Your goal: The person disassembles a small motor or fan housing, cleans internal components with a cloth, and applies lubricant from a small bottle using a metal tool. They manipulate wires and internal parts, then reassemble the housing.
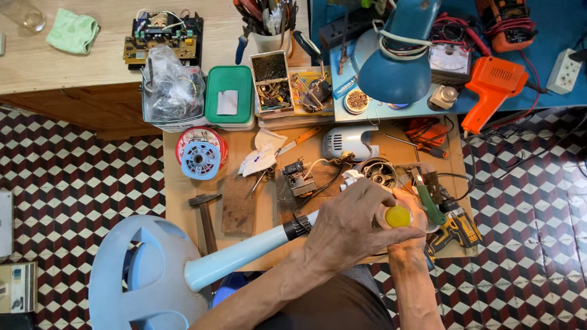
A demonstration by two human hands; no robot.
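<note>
Left hand is curled over the top of a small yellow-topped round thing, fingers wrapped round its rim. Right hand cups it from below, mostly hidden under the left, so I can't tell how tightly it grips. Both hands hold it just above the near desk edge, not resting on it.

Risks, as I judge them:
- Held over the edge, so a slip drops it to the tiled floor.
- Pale blue fan stand tube lies under the left wrist; a nudge could roll it.
- Open motor housing and loose wires sit just beyond the fingers, cordless drill right beside the right hand. Easy to snag.
</note>
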